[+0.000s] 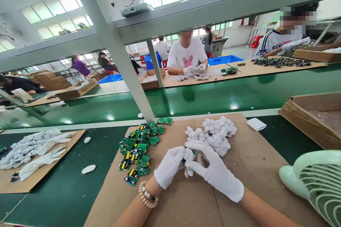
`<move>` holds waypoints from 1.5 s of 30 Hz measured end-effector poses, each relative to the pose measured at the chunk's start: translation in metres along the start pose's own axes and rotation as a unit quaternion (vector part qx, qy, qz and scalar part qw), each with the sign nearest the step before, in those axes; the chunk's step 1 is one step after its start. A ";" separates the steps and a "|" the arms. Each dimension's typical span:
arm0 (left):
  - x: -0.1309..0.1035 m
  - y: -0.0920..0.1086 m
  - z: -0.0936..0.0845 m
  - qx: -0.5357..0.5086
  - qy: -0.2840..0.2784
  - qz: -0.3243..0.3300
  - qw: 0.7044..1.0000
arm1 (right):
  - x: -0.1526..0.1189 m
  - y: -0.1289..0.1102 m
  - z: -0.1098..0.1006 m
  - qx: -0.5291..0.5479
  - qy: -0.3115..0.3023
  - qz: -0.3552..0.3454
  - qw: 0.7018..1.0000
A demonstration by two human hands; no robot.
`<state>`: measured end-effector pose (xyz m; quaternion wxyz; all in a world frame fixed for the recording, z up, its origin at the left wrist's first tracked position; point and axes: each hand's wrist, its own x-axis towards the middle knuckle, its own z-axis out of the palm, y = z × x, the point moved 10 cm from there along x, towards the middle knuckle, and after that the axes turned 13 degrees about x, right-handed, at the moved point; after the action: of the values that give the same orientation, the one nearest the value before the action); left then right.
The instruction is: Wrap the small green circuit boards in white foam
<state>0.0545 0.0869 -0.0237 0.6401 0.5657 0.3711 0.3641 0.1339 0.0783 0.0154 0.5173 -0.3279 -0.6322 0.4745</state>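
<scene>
White-gloved, my left hand (170, 166) and my right hand (214, 170) meet above the cardboard sheet. Between their fingertips is a small green circuit board (194, 154), mostly hidden, with a white putty-like lump (189, 155) against it. The left fingers pinch from the left, while the right thumb and fingers close around the other side. Just beyond my right hand lies a pile of white lumps (217, 131). To the left of my left hand, loose green circuit boards (137, 145) with yellow parts are heaped on the cardboard (176, 205).
A pale green fan (319, 181) stands at the right, below an open cardboard box (303, 120). Another sheet at left bears white lumps (26, 147) and gloves (44, 161). A slanted metal post (133, 64) rises beyond the boards. Across the green belt (181, 95) sit several people (188, 55).
</scene>
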 end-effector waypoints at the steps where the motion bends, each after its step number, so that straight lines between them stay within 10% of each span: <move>1: 0.000 0.001 0.001 -0.003 0.000 -0.001 1.000 | 0.000 0.003 0.000 0.012 0.001 0.010 1.000; 16: -0.002 0.004 0.005 -0.012 -0.012 -0.051 0.999 | 0.005 0.028 0.002 0.121 0.034 0.100 0.987; 21: -0.002 0.003 0.003 0.098 -0.022 -0.013 0.995 | 0.003 0.020 -0.011 0.082 0.088 0.025 0.992; 30: -0.017 0.028 -0.032 0.300 0.216 0.070 0.926 | 0.003 0.021 -0.019 0.115 0.118 0.018 0.986; 40: -0.027 0.043 -0.041 0.344 0.274 0.126 0.889 | 0.011 0.016 -0.001 0.232 0.027 0.054 0.971; 45: -0.025 0.048 -0.029 0.405 0.238 0.162 0.868 | 0.010 0.025 -0.013 0.222 0.089 0.088 0.967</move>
<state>0.0152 0.0822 0.0233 0.1790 0.7238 0.5300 0.4039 0.1420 0.0991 -0.0046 0.5877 -0.3003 -0.4309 0.6154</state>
